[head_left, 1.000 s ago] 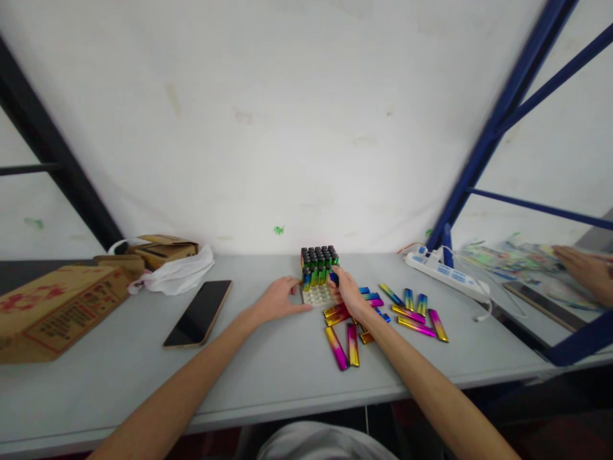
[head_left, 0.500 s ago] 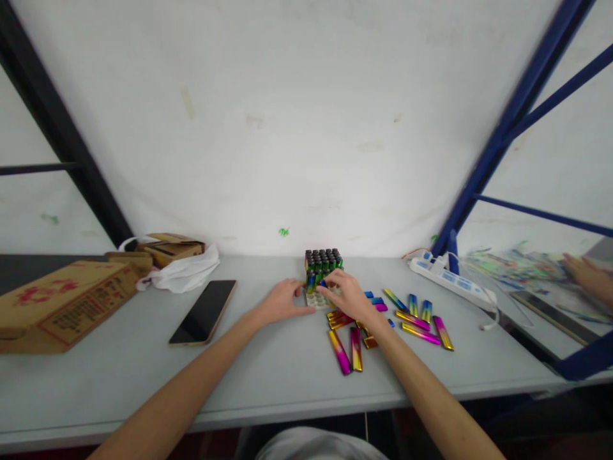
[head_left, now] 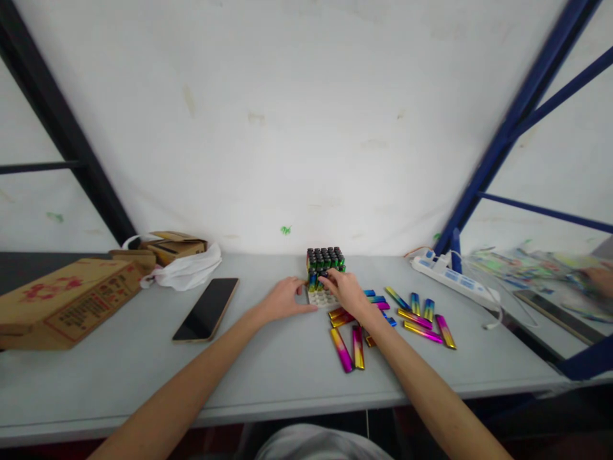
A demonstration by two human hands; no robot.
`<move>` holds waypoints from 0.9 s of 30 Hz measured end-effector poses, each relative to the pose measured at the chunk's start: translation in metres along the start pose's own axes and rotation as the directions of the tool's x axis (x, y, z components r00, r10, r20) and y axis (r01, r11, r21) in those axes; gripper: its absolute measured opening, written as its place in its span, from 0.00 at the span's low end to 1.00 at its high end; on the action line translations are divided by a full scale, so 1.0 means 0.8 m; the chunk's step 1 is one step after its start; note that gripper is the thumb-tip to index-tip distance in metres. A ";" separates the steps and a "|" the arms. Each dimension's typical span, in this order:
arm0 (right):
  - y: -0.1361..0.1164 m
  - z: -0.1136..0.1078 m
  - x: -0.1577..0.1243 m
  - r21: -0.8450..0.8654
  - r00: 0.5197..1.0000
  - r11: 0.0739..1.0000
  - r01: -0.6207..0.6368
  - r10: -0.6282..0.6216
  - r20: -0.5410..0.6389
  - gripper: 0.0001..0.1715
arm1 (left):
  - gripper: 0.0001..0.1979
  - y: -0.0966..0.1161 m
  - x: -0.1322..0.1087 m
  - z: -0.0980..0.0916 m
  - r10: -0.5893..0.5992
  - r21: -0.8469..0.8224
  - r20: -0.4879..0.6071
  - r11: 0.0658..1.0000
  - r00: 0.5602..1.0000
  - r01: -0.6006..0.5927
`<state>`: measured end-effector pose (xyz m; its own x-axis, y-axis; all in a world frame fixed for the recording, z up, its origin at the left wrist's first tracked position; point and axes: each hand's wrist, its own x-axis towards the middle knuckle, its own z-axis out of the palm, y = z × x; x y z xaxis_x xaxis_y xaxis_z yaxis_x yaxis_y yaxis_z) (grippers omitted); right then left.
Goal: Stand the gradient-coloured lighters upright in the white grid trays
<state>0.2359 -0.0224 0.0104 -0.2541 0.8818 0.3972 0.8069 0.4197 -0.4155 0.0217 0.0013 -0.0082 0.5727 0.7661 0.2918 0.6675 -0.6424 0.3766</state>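
A white holed tray (head_left: 320,298) stands mid-table with several black-capped green lighters (head_left: 325,258) upright in its far rows. My right hand (head_left: 345,291) is over the tray's front rows, fingers pinched on a lighter at the front row. My left hand (head_left: 283,299) rests on the table against the tray's left side, fingers curled, holding nothing. Several loose rainbow-coloured lighters (head_left: 416,318) lie flat to the right of and in front of the tray, some (head_left: 348,348) near the table's front.
A black phone (head_left: 207,309) lies left of my left arm. Cardboard boxes (head_left: 67,301) and a white plastic bag (head_left: 188,269) sit at far left. A white power strip (head_left: 453,278) lies at right. Another person's hand (head_left: 597,277) works on the neighbouring table.
My right hand moved from the tray's right side to over its front rows. The view shifted slightly. The other person's hand drew back towards the right edge.
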 end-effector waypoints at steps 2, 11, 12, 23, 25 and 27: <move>-0.007 0.000 0.001 -0.137 1.000 0.991 -0.010 0.011 0.007 0.15 | 0.29 0.000 0.000 0.000 -0.001 -0.006 -0.006 1.000 1.000 0.001; 0.053 -0.063 -0.014 -0.036 1.000 0.999 0.013 -0.014 -0.020 0.20 | 0.27 0.002 0.002 -0.003 -0.003 -0.015 0.010 1.000 1.000 0.003; 0.068 -0.075 -0.019 -0.014 1.000 1.000 0.017 -0.017 0.001 0.17 | 0.27 0.001 0.002 -0.003 -0.005 -0.015 0.013 1.000 1.000 0.005; 0.130 -0.095 -0.036 0.066 0.941 0.993 -0.096 0.068 0.333 0.12 | 0.29 0.000 0.002 -0.004 -0.011 -0.018 0.026 1.000 1.000 0.011; 0.131 -0.093 -0.037 0.090 0.945 0.990 -0.104 0.071 0.320 0.11 | 0.29 -0.001 0.002 -0.003 -0.007 -0.019 0.032 1.000 0.999 0.008; 0.131 -0.093 -0.040 0.130 0.959 0.985 -0.112 0.073 0.273 0.12 | 0.29 -0.002 0.002 -0.003 -0.005 -0.017 0.032 1.000 0.999 0.005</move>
<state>0.3684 -0.0225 0.0154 -0.3301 0.9353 0.1272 0.7540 0.3423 -0.5607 0.0205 0.0038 -0.0065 0.5846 0.7681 0.2614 0.6621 -0.6378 0.3934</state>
